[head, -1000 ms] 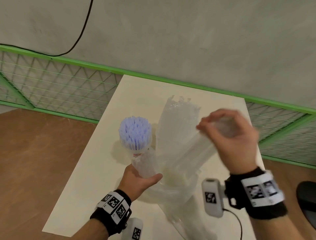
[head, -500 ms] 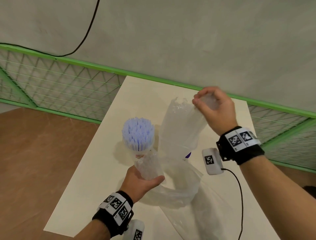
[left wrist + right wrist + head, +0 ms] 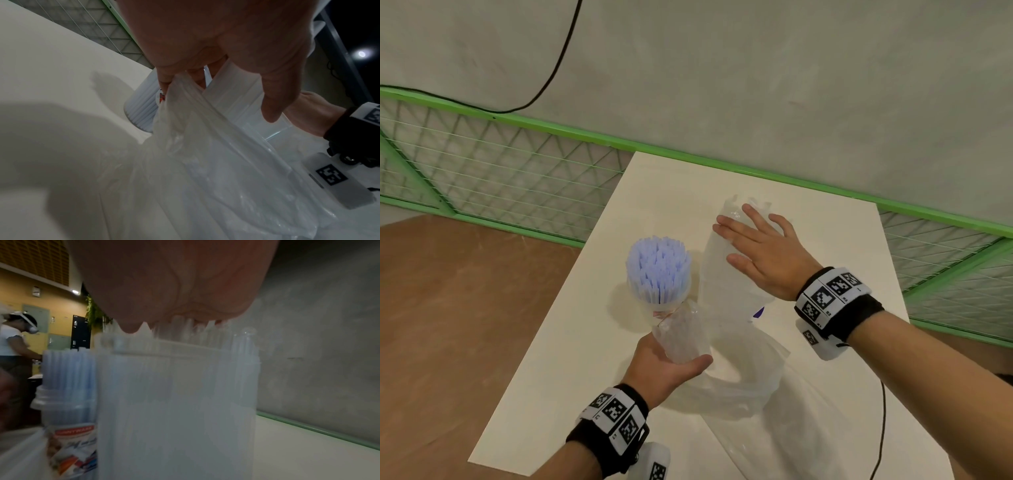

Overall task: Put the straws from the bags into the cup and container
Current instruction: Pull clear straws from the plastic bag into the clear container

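Straws all but housed, to judge by the present lie: nearest, crumpled clear plastic bag [image 3: 739, 387] slack and glossy on the pale matt table [image 3: 571, 342], seemingly emptied, though hard to tell through the film. Gathered neck of it gripped in the left hand [image 3: 664, 363], fingers curled round the crinkled plastic. Just beyond, round clear cup [image 3: 659, 301] packed tight with thin pale-blue straws [image 3: 657, 263], upright, ends uneven. Beside it, tall translucent container [image 3: 722, 274] crammed with clear ribbed straws [image 3: 185, 332], tips standing proud of the rim. Right hand [image 3: 760, 253] flat on those tips, fingers straight and spread, holding nothing. Left to do, probably: tamping level and setting the bag aside. Farther off, green wire-mesh railing [image 3: 500, 164].
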A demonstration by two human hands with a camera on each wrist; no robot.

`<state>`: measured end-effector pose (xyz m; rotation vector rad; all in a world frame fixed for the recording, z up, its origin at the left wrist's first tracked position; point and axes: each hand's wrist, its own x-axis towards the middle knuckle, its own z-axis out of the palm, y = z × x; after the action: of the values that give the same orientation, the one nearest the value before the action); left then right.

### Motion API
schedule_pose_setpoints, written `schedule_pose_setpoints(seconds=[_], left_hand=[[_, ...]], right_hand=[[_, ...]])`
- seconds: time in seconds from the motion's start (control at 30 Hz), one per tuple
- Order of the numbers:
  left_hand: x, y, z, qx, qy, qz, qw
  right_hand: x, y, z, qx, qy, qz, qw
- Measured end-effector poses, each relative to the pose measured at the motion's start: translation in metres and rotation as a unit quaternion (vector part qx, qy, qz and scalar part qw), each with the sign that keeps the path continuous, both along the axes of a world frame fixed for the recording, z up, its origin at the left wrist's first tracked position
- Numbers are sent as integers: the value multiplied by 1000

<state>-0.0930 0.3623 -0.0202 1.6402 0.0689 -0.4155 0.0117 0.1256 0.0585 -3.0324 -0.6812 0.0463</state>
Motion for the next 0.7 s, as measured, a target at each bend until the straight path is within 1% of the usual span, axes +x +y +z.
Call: schedule_pose_setpoints(seconds=[0.1, 0.23, 0.33, 0.43, 0.5, 0.6, 0.7], left_hand=[[0, 0, -2, -1, 2, 2, 1000], [-1, 1, -1, -4, -1, 4, 1000], [-1, 2, -2, 1, -10, 1, 1000], [-1, 3, -1, 0, -12, 4, 1000], [-1, 4, 0, -2, -12, 2, 1000], [-1, 5, 0, -5, -12, 1, 1000], [0, 6, -1, -6, -8, 5, 1000]], right_hand=[[-1, 2, -3, -5, 15, -2, 1000], [-1, 10, -4, 35, 26, -42, 998], [0, 17, -4, 50, -11, -52, 997], [4, 20, 2, 17, -51, -29, 998], [9, 17, 8, 24, -32, -2, 999], [13, 4, 13, 59, 30, 35, 997], [13, -7, 15, 66, 83, 37, 994]])
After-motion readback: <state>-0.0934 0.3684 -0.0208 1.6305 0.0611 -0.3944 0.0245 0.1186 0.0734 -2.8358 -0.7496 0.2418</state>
